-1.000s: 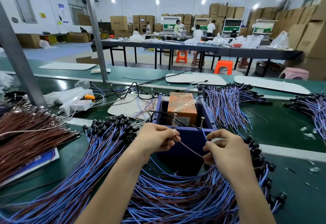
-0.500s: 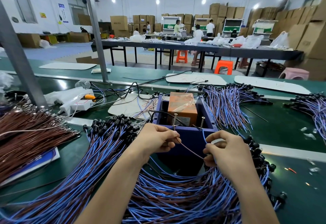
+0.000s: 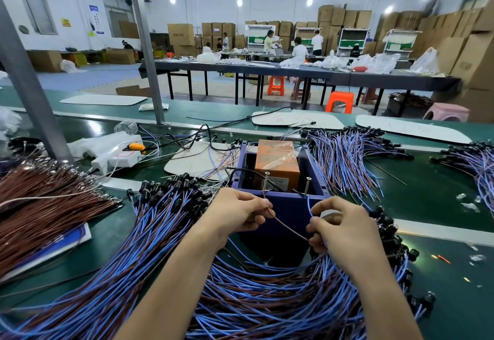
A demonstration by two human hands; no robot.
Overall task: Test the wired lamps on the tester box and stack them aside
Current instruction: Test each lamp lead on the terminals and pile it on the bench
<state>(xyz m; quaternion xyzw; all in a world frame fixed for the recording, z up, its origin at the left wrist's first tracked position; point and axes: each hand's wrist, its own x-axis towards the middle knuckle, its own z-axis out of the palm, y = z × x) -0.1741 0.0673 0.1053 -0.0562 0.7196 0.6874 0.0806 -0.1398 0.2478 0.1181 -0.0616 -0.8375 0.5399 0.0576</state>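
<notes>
A dark blue tester box (image 3: 286,207) stands on the green bench with an orange block (image 3: 276,159) inside and two upright screws (image 3: 308,185) at its near rim. My left hand (image 3: 238,212) pinches the brown wire (image 3: 287,226) of one lamp at the left screw. My right hand (image 3: 344,228) pinches the same lamp's blue wire (image 3: 309,207), whose end rises toward the right screw. Large heaps of blue-and-brown wired lamps (image 3: 149,232) with black heads lie to the left, below and right of the box.
A bundle of brown wires (image 3: 40,206) lies at the far left. A white power strip (image 3: 117,157) and black cables sit behind the box. More lamp bundles (image 3: 344,157) lie at the right. A grey post (image 3: 29,91) stands at the left. People work at far tables.
Both hands stay at the box front holding the wires. The right hand has shifted slightly, bringing the blue wire nearer the right screw.
</notes>
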